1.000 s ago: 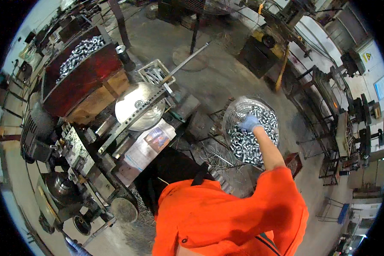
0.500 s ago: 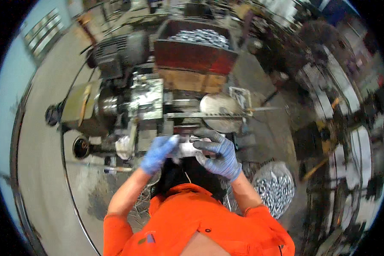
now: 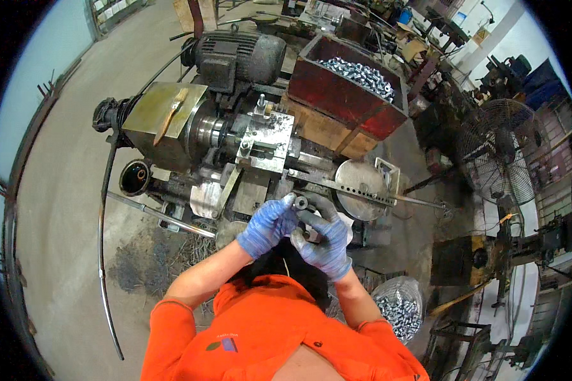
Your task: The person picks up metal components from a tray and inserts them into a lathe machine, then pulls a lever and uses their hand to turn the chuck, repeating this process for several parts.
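Note:
A small round metal piece with a hole through it [image 3: 300,202] is held up between my two gloved hands, in front of the lathe-like machine. The thumb and fingertips of my left hand [image 3: 267,225] pinch it from the left. My right hand [image 3: 327,240], its glove fingers stained dark, curls against it from the right, partly hiding it. Beyond my hands lie the machine's metal block [image 3: 267,141] and a flat bar with a row of holes [image 3: 356,188]. Something white shows behind my right hand; its kind is unclear.
A red metal bin [image 3: 343,95] full of small metal parts stands on a wooden box. More parts fill a clear bag or basket [image 3: 400,310] at my right. A motor [image 3: 238,58], a brush [image 3: 170,117], a round plate [image 3: 362,181] and a standing fan [image 3: 499,152] are around.
The view has turned, so machine and bin appear shifted right. My hands have come closer together, and the holed end of the metal piece now shows between my fingertips.

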`<state>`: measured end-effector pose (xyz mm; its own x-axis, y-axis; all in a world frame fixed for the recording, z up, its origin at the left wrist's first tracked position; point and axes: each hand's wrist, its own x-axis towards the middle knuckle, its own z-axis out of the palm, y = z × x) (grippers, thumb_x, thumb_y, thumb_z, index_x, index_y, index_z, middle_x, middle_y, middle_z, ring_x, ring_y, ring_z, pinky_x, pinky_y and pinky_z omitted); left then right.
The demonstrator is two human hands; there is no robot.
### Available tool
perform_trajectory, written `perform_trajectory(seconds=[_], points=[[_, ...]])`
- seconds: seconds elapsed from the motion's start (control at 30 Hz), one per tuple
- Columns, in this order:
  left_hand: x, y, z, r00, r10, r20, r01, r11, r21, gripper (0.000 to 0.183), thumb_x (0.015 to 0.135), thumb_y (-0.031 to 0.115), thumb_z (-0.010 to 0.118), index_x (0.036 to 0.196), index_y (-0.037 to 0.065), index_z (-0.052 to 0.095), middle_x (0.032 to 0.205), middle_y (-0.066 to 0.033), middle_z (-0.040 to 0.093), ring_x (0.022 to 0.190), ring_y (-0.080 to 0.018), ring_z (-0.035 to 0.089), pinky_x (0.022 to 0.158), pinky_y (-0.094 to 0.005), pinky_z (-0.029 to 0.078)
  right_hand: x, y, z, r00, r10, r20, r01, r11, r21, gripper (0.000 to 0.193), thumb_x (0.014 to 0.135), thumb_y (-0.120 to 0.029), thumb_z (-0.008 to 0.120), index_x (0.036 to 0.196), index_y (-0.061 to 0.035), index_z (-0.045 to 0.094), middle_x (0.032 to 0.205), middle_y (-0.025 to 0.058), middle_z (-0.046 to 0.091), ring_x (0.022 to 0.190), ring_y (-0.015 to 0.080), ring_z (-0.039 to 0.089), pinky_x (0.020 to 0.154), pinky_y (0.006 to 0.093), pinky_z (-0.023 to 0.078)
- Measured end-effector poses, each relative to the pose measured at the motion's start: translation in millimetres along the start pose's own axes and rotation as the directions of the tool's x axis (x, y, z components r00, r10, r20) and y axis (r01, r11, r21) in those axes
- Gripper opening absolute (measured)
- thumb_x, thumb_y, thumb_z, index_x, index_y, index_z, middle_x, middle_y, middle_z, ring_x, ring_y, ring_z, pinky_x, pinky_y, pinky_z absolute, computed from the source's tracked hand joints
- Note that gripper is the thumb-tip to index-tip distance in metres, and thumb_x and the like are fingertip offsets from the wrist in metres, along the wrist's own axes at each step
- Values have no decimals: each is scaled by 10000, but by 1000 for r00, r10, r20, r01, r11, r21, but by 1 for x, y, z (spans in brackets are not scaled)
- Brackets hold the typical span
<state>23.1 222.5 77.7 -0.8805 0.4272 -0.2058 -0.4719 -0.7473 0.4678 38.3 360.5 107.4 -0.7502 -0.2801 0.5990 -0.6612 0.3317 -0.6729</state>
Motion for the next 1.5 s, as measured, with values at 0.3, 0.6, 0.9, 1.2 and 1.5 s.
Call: perform_trajectory(seconds=[0.3,0.6,0.9,1.2,1.5], points=[[-8,38,-12,873,488,25,-337,564,754,276,840,286,642,847,10,648,719,-15,626,650,-59,536,595,-226,446,30,-11,13,953,13,301,85,947,-310,343,695,-298,727,955,-91,644,1165,210,521,1015,390,524,840,449,444],[-21,77,-36,808,587,-47,-309,491,815,244,823,246,665,765,9,647,636,-21,601,594,-58,501,548,-242,420,80,-15,47,874,-25,485,142,968,-206,406,707,-377,697,977,-77,648,1071,200,566,967,377,531,826,442,452],[-129,196,-76,815,576,69,173,-355,919,469,856,495,485,989,78,652,874,-159,651,811,-302,637,718,-392,485,152,19,102,810,60,584,303,810,-502,420,741,-474,634,853,-75,708,1016,169,616,958,324,568,834,407,466],[-321,220,-193,339,929,-145,794,-201,573,315,850,367,555,972,95,654,823,-134,657,771,-293,626,707,-393,477,180,75,150,702,271,658,181,826,-533,572,744,-571,554,686,-13,663,686,197,624,701,331,621,709,413,487],[-348,193,-222,245,884,-399,759,81,646,356,872,365,539,1008,55,649,881,-164,652,798,-306,618,726,-382,474,175,102,156,746,242,620,102,879,-466,578,725,-570,595,711,5,657,699,225,616,701,359,617,696,423,491]])
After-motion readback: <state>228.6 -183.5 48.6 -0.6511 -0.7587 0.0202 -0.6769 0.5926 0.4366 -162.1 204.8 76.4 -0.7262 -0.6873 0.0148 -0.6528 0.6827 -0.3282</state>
